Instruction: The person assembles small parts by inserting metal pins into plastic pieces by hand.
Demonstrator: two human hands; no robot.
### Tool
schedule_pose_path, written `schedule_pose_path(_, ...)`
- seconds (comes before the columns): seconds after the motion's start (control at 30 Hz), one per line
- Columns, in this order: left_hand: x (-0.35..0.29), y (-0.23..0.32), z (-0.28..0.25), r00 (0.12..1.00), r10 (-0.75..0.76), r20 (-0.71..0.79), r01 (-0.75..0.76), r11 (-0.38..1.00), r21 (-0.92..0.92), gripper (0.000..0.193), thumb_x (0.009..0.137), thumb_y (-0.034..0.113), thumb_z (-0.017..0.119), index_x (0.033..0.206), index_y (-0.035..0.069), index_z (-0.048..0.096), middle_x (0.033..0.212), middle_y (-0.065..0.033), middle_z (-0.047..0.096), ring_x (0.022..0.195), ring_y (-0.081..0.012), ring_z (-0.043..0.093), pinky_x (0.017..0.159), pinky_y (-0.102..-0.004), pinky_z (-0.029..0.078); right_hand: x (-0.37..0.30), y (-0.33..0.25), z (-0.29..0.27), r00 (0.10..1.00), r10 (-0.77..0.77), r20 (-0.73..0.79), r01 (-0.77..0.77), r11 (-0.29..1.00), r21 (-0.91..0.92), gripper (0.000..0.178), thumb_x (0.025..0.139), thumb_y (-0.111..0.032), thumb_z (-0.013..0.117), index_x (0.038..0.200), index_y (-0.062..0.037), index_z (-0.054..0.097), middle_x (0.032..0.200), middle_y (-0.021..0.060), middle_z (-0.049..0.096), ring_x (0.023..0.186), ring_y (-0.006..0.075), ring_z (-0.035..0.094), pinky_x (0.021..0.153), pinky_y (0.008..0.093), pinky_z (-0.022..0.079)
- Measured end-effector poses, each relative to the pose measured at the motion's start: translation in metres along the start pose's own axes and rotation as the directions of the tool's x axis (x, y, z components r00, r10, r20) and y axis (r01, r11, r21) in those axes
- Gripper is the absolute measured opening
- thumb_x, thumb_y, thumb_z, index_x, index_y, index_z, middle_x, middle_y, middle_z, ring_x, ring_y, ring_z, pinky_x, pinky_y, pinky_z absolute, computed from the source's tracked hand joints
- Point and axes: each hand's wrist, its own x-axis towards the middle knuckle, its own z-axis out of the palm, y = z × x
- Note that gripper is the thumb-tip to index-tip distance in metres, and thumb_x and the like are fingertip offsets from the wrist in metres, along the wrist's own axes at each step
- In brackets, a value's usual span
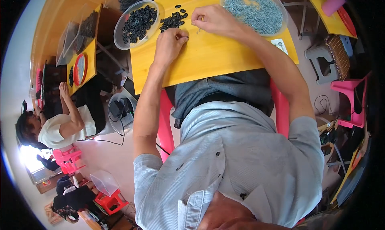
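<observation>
My left hand rests over the yellow table, its thumb and fingertips pinched together. A dark speck shows at the fingertips, too small to name. Just beyond it lies a loose pile of small black oval parts, with a couple more set apart. To the right, my right hand is closed with thumb and forefinger together; what they hold, if anything, cannot be made out. A few tiny metal pieces lie below those fingers. Behind the right hand stands a clear bowl full of silvery screws.
A clear round tub of black oval parts stands at the table's left edge. A white printed card lies at the right. Further left, another person sits at a second yellow table. Stools and pink chairs stand around.
</observation>
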Motion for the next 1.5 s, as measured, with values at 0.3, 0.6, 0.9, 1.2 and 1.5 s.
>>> schedule_pose_path(0.3,-0.028,-0.004,0.021,0.916,-0.398,-0.054,0.134,0.430,-0.893,0.018,0.091,0.002,0.068,0.108,-0.004,0.066,0.086,-0.0046,0.068,0.072,-0.0118,0.064,0.062,-0.0214,0.049,-0.004,-0.016,0.019,0.949,0.210,0.235,-0.290,0.874,0.390,0.017,0.089,-0.013,0.068,0.095,0.0027,0.068,0.074,0.0048,0.065,0.062,0.0094,0.060,0.056,0.0246,0.047)
schedule_pose_path(0.6,-0.033,0.000,0.018,0.895,-0.445,0.034,0.180,0.289,-0.940,0.019,0.092,0.001,0.066,0.110,-0.005,0.064,0.094,-0.0121,0.072,0.078,-0.0153,0.070,0.066,-0.0219,0.054,-0.010,-0.016,0.032,0.940,0.202,0.275,-0.319,0.807,0.497,0.017,0.091,-0.012,0.066,0.096,0.0038,0.068,0.074,0.0048,0.065,0.058,0.0096,0.059,0.056,0.0237,0.046)
schedule_pose_path(0.9,-0.032,0.000,0.021,0.897,-0.441,0.026,0.172,0.295,-0.940,0.020,0.091,0.001,0.066,0.109,-0.008,0.064,0.091,-0.0139,0.072,0.076,-0.0158,0.070,0.069,-0.0231,0.056,-0.011,-0.014,0.033,0.961,0.171,0.215,-0.255,0.848,0.464,0.021,0.089,-0.017,0.066,0.093,0.0033,0.069,0.071,0.0069,0.067,0.055,0.0118,0.060,0.054,0.0264,0.047)
schedule_pose_path(1.2,-0.032,0.001,0.023,0.900,-0.435,0.016,0.170,0.318,-0.933,0.019,0.091,0.001,0.067,0.108,-0.008,0.064,0.089,-0.0135,0.072,0.073,-0.0145,0.069,0.067,-0.0220,0.055,-0.012,-0.017,0.033,0.958,0.183,0.221,-0.267,0.853,0.449,0.022,0.089,-0.018,0.066,0.093,0.0027,0.070,0.072,0.0078,0.068,0.055,0.0123,0.061,0.054,0.0271,0.048)
schedule_pose_path(1.5,-0.033,0.003,0.026,0.897,-0.441,-0.022,0.123,0.299,-0.946,0.018,0.091,-0.001,0.066,0.106,-0.010,0.063,0.088,-0.0136,0.072,0.072,-0.0152,0.068,0.067,-0.0231,0.055,-0.014,-0.015,0.039,0.956,0.204,0.210,-0.281,0.840,0.464,0.022,0.090,-0.017,0.065,0.094,0.0038,0.069,0.075,0.0080,0.069,0.058,0.0117,0.062,0.056,0.0266,0.050)
